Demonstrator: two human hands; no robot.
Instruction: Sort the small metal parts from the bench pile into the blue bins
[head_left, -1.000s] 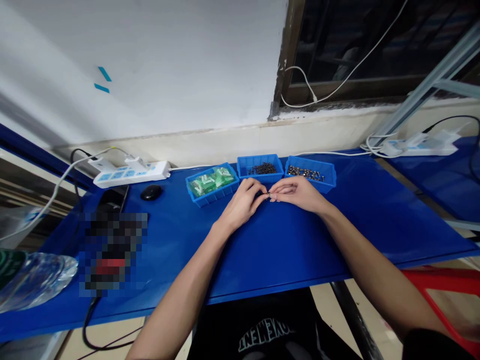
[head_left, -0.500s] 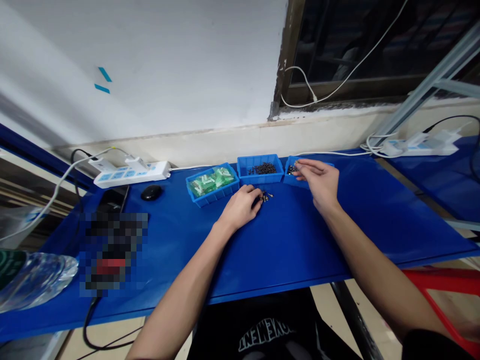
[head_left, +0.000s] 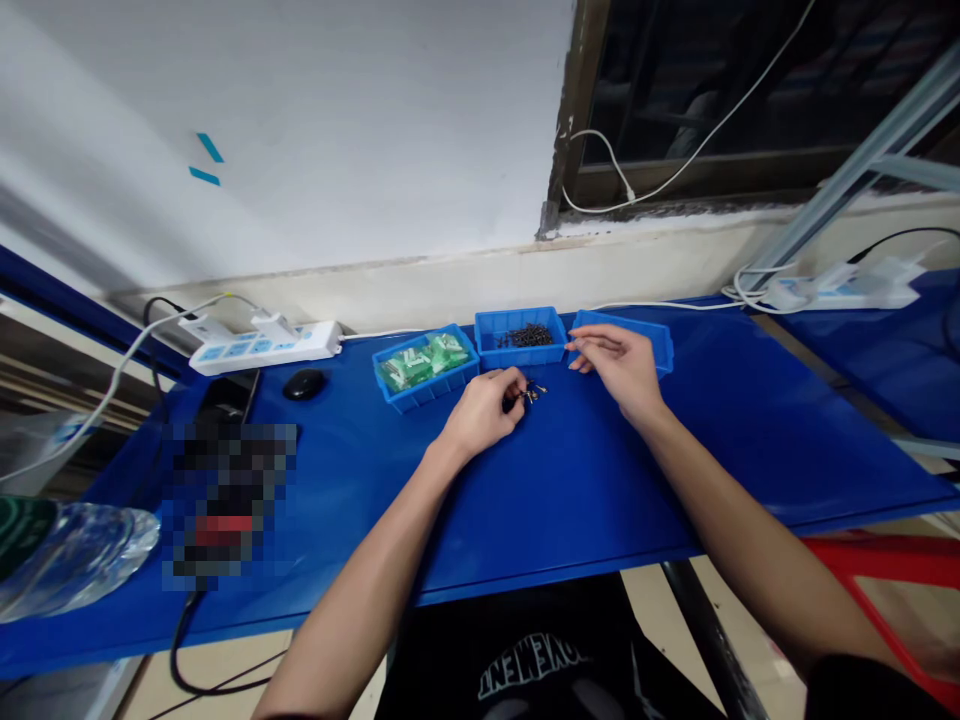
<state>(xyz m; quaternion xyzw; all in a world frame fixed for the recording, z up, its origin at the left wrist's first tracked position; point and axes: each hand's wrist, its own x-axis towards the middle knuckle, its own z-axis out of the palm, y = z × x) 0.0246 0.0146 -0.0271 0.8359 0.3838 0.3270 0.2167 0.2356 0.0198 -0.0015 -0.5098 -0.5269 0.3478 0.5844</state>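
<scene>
My left hand (head_left: 484, 408) rests on the blue table with its fingers curled and pinched. Its fingertips touch the edge of a small pile of screw-like metal pieces (head_left: 535, 391), and what they grip is too small to make out. My right hand (head_left: 621, 368) hovers in front of the right blue bin (head_left: 660, 342), partly covering it. Thumb and forefinger come together near the middle bin's right end; anything between them is too tiny to name. Dark screws (head_left: 529, 336) lie heaped in the middle blue bin (head_left: 487, 325).
The left blue bin (head_left: 412, 399) holds green-and-white packets (head_left: 424, 362). Further left are a black mouse (head_left: 304, 384), a white power strip (head_left: 266, 347) and a clear bottle (head_left: 90, 560). A wall rises behind the table (head_left: 555, 510). Another power strip (head_left: 847, 290) is at far right.
My right hand has moved left and slightly lower, from over the right bin toward the gap beside the middle bin. My left fingers have curled a little more beside the small pile.
</scene>
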